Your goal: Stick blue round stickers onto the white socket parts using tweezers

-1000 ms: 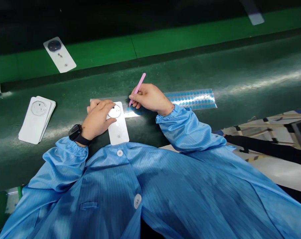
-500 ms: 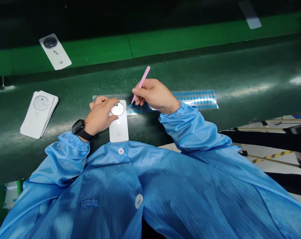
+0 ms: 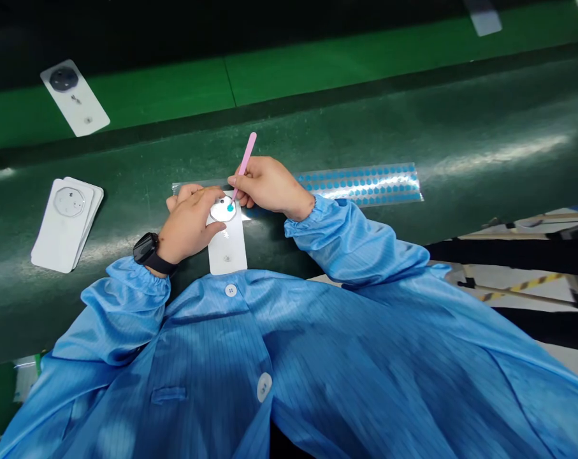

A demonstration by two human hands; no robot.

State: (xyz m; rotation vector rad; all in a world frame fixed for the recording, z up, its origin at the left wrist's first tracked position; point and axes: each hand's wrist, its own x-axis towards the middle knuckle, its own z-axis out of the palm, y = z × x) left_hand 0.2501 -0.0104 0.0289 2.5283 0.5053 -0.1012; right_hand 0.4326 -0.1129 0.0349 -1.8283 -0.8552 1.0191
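Note:
My left hand [image 3: 187, 223] grips the left edge of a white phone-shaped panel [image 3: 229, 245] lying at the table's front edge, its thumb and fingers around the round camera area. My right hand [image 3: 267, 185] pinches pink tweezers [image 3: 247, 154], tips down at that camera area. A small blue dot [image 3: 231, 207] shows at the tips, over the right part of the circle. Behind and to the right lies a clear sheet with rows of blue dots [image 3: 365, 182], partly hidden under my right hand and wrist.
A small stack of white panels [image 3: 62, 229] rests on the dark green table [image 3: 140, 159] at left. Beyond the table edge, on a bright green surface [image 3: 279, 73], lie a white panel with dark camera area [image 3: 76, 99] and another pale panel [image 3: 484, 19].
My right hand has moved left with the tweezers, from the dotted sheet to the panel's camera area, where a blue dot now shows. My left hand keeps its hold. The view has shifted slightly.

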